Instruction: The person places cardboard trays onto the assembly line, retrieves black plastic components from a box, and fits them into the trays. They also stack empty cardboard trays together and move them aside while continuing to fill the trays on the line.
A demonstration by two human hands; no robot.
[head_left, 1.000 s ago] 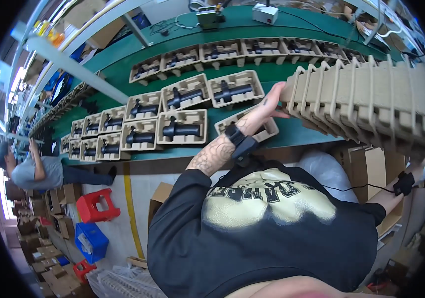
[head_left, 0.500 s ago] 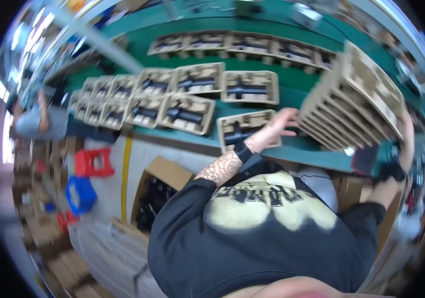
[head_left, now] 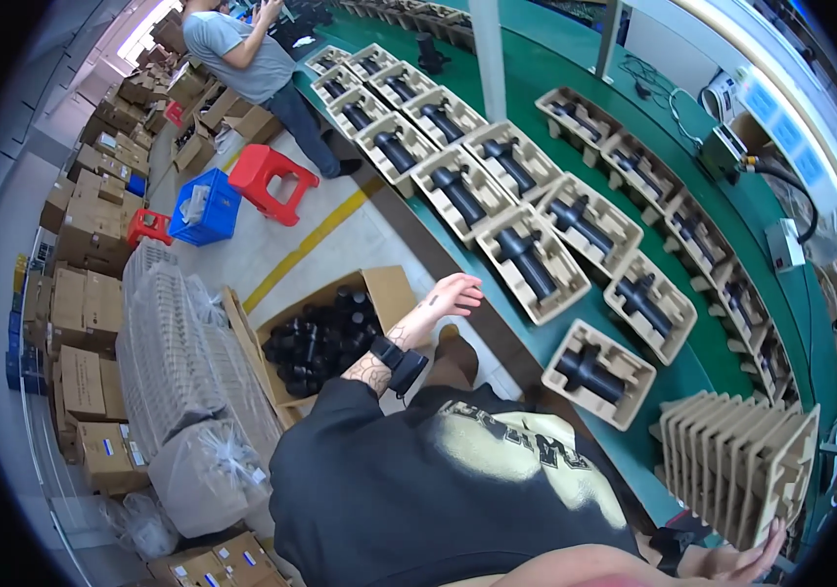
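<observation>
Between trays, it seems — the left hand (head_left: 454, 293) hangs open-fingered above the carton of black parts (head_left: 325, 338) (next likely a grasp there), the right hand (head_left: 746, 563) propping the tray stack (head_left: 736, 465) near right.

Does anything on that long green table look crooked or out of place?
Mostly no. The beige moulded pulp trays with black parts lie in tidy rows on the green conveyor table. The nearest filled tray sits alone, turned a little. The right hand props a stack of empty trays on edge, leaning over the table's edge.
</observation>
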